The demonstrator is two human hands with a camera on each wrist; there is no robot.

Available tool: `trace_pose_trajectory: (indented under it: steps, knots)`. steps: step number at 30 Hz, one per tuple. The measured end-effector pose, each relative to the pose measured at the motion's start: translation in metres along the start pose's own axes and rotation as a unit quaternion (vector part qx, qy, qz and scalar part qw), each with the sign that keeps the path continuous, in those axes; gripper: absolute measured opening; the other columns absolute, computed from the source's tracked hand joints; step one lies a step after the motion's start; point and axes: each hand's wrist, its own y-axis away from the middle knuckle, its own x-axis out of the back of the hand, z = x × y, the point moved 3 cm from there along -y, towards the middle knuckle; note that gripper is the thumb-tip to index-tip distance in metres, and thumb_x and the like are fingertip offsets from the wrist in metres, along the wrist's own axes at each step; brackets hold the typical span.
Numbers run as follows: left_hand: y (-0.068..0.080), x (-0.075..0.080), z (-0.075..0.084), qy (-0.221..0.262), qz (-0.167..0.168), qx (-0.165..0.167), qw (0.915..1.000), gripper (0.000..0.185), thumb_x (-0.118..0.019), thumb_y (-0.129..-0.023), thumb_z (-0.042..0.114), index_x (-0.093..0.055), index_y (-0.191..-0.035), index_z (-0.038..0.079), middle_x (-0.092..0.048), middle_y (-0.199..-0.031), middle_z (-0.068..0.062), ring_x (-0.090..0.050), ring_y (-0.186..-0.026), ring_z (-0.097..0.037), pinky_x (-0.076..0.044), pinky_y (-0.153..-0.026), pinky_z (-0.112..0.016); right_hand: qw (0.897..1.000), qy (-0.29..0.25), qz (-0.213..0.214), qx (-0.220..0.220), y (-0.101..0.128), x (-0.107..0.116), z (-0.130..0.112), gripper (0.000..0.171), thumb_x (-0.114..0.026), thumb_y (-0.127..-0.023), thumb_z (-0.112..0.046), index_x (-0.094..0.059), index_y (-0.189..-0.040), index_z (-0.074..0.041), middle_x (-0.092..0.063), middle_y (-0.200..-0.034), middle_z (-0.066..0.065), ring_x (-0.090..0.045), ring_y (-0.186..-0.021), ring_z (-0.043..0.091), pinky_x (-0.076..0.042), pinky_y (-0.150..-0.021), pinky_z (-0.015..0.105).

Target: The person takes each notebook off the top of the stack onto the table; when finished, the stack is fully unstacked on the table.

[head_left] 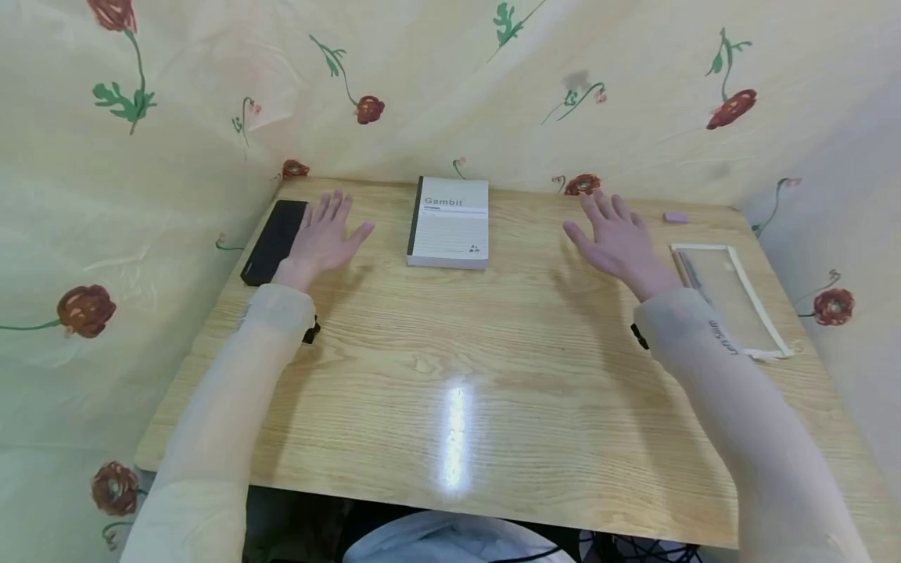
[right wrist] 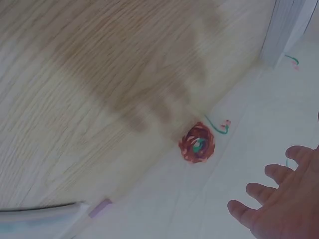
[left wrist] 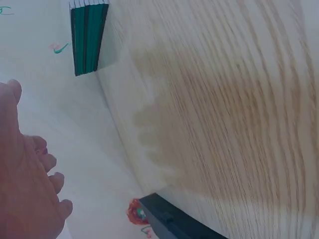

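Note:
My left hand [head_left: 320,242] is held above the table with fingers straight and thumb spread, overlapping the edge of a long black box [head_left: 271,246] in the head view. My right hand [head_left: 615,238] hovers over the right side in a similar pose, fingers extended and holding nothing. Between the two, toward the back, lies a stack of notebooks [head_left: 450,223] with "Gambil" on its top cover. Dark green spines of the notebooks [left wrist: 88,40] show in the left wrist view. Shadows of both hands fall on the wood beneath them.
Right of my right hand lies a flat clear pouch [head_left: 725,285] with a white border. A small purple block [head_left: 675,217] sits near the back right edge. Flower-patterned sheeting [head_left: 422,94] rises behind the wooden table [head_left: 493,336].

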Motion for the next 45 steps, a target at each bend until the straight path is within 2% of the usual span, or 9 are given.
trace_pose_trajectory:
  steps: [9, 16, 21, 24, 28, 32, 36, 39, 45]
  knots:
    - [-0.013, -0.01, 0.018, 0.069, -0.007, -0.009, 0.9976, 0.083, -0.027, -0.103, 0.061, -0.008, -0.159, 0.003, 0.0, -0.166, -0.016, 0.003, -0.152, -0.031, 0.004, -0.12, -0.053, 0.999, -0.033, 0.026, 0.005, -0.017, -0.016, -0.031, 0.081, -0.024, -0.1, -0.068, -0.008, -0.162, -0.017, -0.01, -0.165, 0.017, -0.009, -0.147, 0.049, -0.009, -0.111, 0.072]
    - [-0.021, -0.023, 0.036, 0.117, 0.003, -0.006, 0.9931, 0.082, -0.029, -0.103, 0.062, -0.016, -0.159, 0.004, -0.014, -0.165, -0.017, -0.011, -0.151, -0.034, -0.007, -0.121, -0.051, 0.998, -0.062, 0.03, 0.007, -0.035, -0.035, -0.056, 0.082, -0.027, -0.1, -0.067, -0.018, -0.16, -0.01, -0.024, -0.16, 0.025, -0.018, -0.145, 0.048, -0.016, -0.114, 0.066]
    - [-0.027, -0.036, 0.047, 0.165, 0.014, 0.004, 0.9862, 0.075, -0.04, -0.103, 0.055, -0.025, -0.157, 0.004, -0.025, -0.161, -0.017, -0.023, -0.147, -0.037, -0.019, -0.119, -0.052, 0.994, -0.105, 0.04, 0.014, -0.045, -0.049, -0.074, 0.079, -0.038, -0.102, -0.06, -0.025, -0.157, -0.004, -0.027, -0.157, 0.028, -0.023, -0.144, 0.046, -0.02, -0.116, 0.061]
    - [-0.03, -0.043, 0.05, 0.191, 0.026, 0.01, 0.9811, 0.072, -0.048, -0.103, 0.05, -0.031, -0.154, 0.002, -0.033, -0.157, -0.018, -0.031, -0.143, -0.037, -0.027, -0.116, -0.051, 0.99, -0.133, 0.049, 0.013, -0.051, -0.059, -0.082, 0.076, -0.046, -0.102, -0.054, -0.03, -0.154, -0.001, -0.037, -0.15, 0.029, -0.038, -0.136, 0.045, -0.032, -0.11, 0.057]
    - [-0.034, -0.052, 0.054, 0.224, 0.043, 0.016, 0.9735, 0.068, -0.055, -0.101, 0.045, -0.039, -0.148, -0.002, -0.048, -0.144, -0.02, -0.048, -0.13, -0.035, -0.041, -0.105, -0.049, 0.98, -0.191, 0.06, 0.003, -0.057, -0.071, -0.089, 0.07, -0.055, -0.101, -0.045, -0.039, -0.149, 0.003, -0.053, -0.128, 0.024, -0.053, -0.114, 0.038, -0.046, -0.094, 0.05]
    - [-0.036, -0.06, 0.057, 0.259, 0.054, 0.033, 0.9637, 0.063, -0.059, -0.1, 0.04, -0.047, -0.142, -0.005, -0.061, -0.122, -0.02, -0.06, -0.108, -0.032, -0.049, -0.093, -0.045, 0.968, -0.242, 0.058, -0.005, -0.059, -0.083, -0.094, 0.064, -0.058, -0.1, -0.038, -0.044, -0.144, 0.007, -0.058, -0.11, 0.02, -0.056, -0.097, 0.032, -0.048, -0.082, 0.043]
    - [-0.036, -0.064, 0.061, 0.275, 0.065, 0.052, 0.958, 0.057, -0.062, -0.099, 0.036, -0.054, -0.135, -0.006, -0.065, -0.107, -0.017, -0.061, -0.092, -0.027, -0.051, -0.086, -0.041, 0.962, -0.264, 0.063, -0.004, -0.059, -0.093, -0.097, 0.059, -0.06, -0.1, -0.032, -0.047, -0.14, 0.01, -0.059, -0.092, 0.015, -0.052, -0.074, 0.023, -0.046, -0.066, 0.034]
    - [-0.036, -0.065, 0.066, 0.279, 0.073, 0.056, 0.9559, 0.053, -0.064, -0.097, 0.034, -0.059, -0.13, -0.007, -0.066, -0.106, -0.018, -0.062, -0.091, -0.027, -0.051, -0.085, -0.04, 0.959, -0.273, 0.079, -0.005, -0.059, -0.097, -0.099, 0.054, -0.061, -0.099, -0.028, -0.052, -0.137, 0.01, -0.057, -0.082, 0.011, -0.048, -0.066, 0.018, -0.042, -0.061, 0.03]
    - [-0.037, -0.067, 0.071, 0.28, 0.078, 0.073, 0.954, 0.047, -0.069, -0.095, 0.031, -0.063, -0.123, -0.007, -0.067, -0.11, -0.019, -0.064, -0.097, -0.029, -0.053, -0.085, -0.04, 0.956, -0.278, 0.09, -0.004, -0.061, -0.099, -0.103, 0.039, -0.06, -0.1, -0.021, -0.063, -0.127, 0.006, -0.056, -0.076, 0.008, -0.045, -0.063, 0.015, -0.038, -0.057, 0.027]
